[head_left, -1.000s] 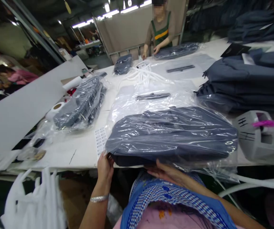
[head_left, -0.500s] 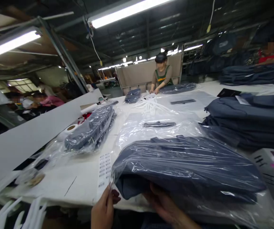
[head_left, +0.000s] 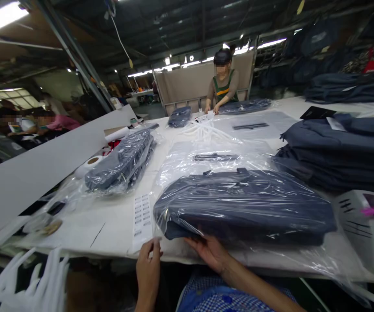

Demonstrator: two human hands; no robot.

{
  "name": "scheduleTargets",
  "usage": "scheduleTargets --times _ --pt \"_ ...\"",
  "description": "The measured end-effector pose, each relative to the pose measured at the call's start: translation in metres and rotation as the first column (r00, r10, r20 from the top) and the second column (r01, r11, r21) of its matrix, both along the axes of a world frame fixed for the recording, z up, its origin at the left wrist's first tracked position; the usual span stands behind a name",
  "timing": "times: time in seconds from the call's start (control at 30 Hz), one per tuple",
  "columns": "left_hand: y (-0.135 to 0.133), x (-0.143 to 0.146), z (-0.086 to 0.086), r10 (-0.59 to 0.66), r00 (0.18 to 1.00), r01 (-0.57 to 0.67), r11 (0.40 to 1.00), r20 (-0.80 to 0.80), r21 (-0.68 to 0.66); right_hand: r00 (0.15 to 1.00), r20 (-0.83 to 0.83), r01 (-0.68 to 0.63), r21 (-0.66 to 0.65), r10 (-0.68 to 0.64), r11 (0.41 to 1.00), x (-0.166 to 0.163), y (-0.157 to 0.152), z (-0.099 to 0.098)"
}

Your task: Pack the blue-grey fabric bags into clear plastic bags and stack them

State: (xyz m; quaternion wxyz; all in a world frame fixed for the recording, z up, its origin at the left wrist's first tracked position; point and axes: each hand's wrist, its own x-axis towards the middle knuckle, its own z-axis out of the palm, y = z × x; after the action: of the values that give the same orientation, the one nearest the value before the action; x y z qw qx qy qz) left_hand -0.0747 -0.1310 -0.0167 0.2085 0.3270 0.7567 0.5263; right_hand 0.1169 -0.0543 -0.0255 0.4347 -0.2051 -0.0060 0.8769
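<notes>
A folded dark blue garment in a clear plastic bag (head_left: pixel 242 208) lies on the white table (head_left: pixel 108 221) right in front of me. My left hand (head_left: pixel 148 268) pinches the bag's open flap at the near left corner, beside a white sticker sheet (head_left: pixel 142 216). My right hand (head_left: pixel 210 252) lies at the table edge with its fingers stretched out under the bag's open mouth, touching the plastic and the garment's near edge.
Another bagged garment (head_left: pixel 121 162) lies to the left, with a tape roll (head_left: pixel 89 164) and a grey board (head_left: pixel 43 169). Empty bags (head_left: pixel 213 149) lie behind. Folded blue garments (head_left: pixel 339 147) are stacked right, next to a grey device (head_left: pixel 365 221). A person (head_left: pixel 223 84) works at the far end.
The bagged garment has come down flat on the table. My left hand has shifted to the bag's flap at the edge; my right hand now lies flatter under the opening.
</notes>
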Motion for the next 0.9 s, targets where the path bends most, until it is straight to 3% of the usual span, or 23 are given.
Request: scheduleTargets --times 0.1,0.23,0.4,0.5,0.63,0.73,0.9 --pt "0.025 0.005 -0.001 0.026 0.975 -0.049 0.993 0.219 0.104 0.999 -0.036 -0.013 0.018 0.013 1.0 -0.001 0.006 0.002" --pt "0.054 0.029 0.011 -0.118 0.887 0.001 0.967 0.446 0.255 0.997 -0.081 -0.01 -0.022 0.008 1.0 0.001 0.012 0.008" --pt "0.078 0.043 0.024 -0.112 0.824 -0.16 0.894 0.555 0.418 0.995 -0.1 0.015 -0.027 -0.018 1.0 0.001 0.023 0.026" --pt "0.094 0.03 0.032 -0.101 0.79 -0.25 0.847 0.605 0.469 0.993 -0.113 0.02 -0.027 -0.023 0.999 0.001 0.03 0.035" --pt "0.108 0.01 0.048 -0.139 0.765 -0.278 0.809 0.628 0.518 0.99 -0.13 0.044 -0.055 -0.051 0.997 0.0 0.035 0.042" --pt "0.105 0.011 0.052 -0.248 0.77 -0.179 0.8 0.587 0.573 0.991 -0.126 0.047 -0.04 -0.052 0.998 0.0 0.038 0.046" --pt "0.105 0.033 0.035 -0.441 0.763 0.13 0.821 0.472 0.555 0.987 -0.145 0.067 0.008 -0.065 0.998 0.0 0.042 0.047"
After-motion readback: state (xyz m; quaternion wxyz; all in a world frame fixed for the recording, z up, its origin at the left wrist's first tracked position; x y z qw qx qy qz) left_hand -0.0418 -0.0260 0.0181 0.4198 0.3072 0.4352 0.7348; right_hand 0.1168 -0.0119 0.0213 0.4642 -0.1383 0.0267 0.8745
